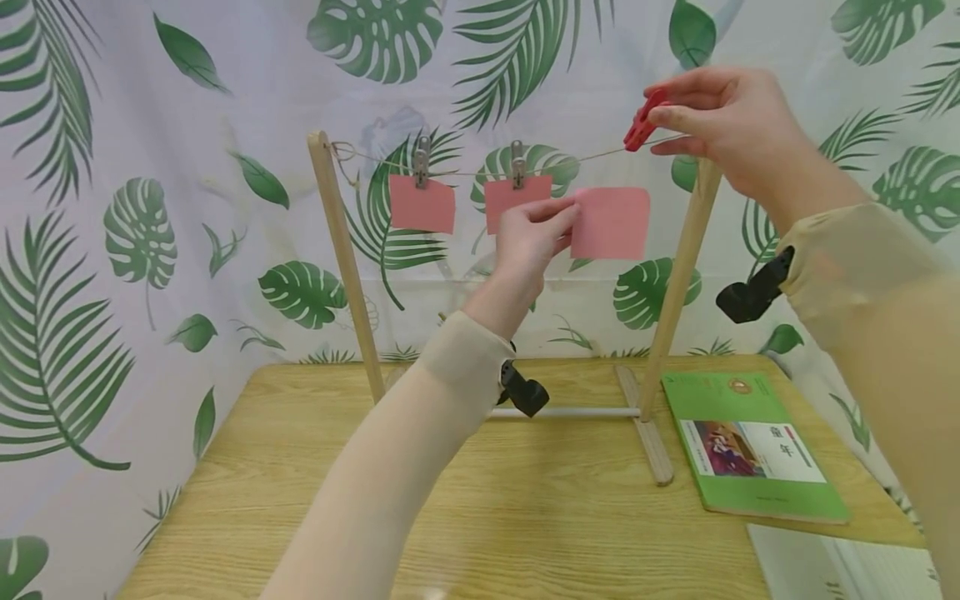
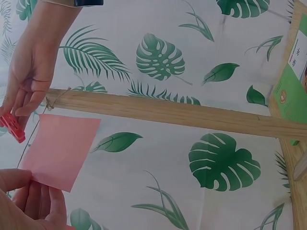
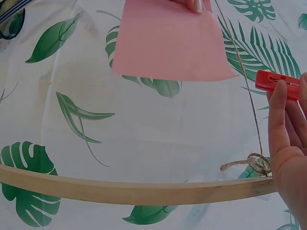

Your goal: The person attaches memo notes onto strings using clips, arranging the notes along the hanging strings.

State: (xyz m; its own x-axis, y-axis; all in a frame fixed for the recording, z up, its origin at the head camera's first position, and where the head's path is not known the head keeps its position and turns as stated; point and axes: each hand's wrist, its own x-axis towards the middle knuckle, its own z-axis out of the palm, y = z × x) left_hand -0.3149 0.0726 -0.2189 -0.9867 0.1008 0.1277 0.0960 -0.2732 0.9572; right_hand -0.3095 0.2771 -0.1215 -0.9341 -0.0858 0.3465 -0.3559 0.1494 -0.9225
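My left hand (image 1: 534, 237) pinches the left edge of a pink paper square (image 1: 611, 223) between thumb and fingers, just under the string (image 1: 600, 155). Above and to the right, my right hand (image 1: 731, 117) grips a red clothespin (image 1: 645, 122) close to the string, near its right end. In the right wrist view the red clothespin (image 3: 278, 85) sits between thumb and fingertips, beside the string and apart from the paper (image 3: 172, 43). Two more pink papers (image 1: 422, 204) hang from the string by metal clips (image 1: 422, 162), the second partly hidden behind my left hand.
A wooden frame with a left post (image 1: 348, 267) and right post (image 1: 681, 292) carries the string above the wooden table (image 1: 525, 517). A green book (image 1: 750, 442) lies right of the frame, with a white booklet (image 1: 832, 567) nearer. Behind hangs a leaf-patterned cloth (image 1: 225, 50).
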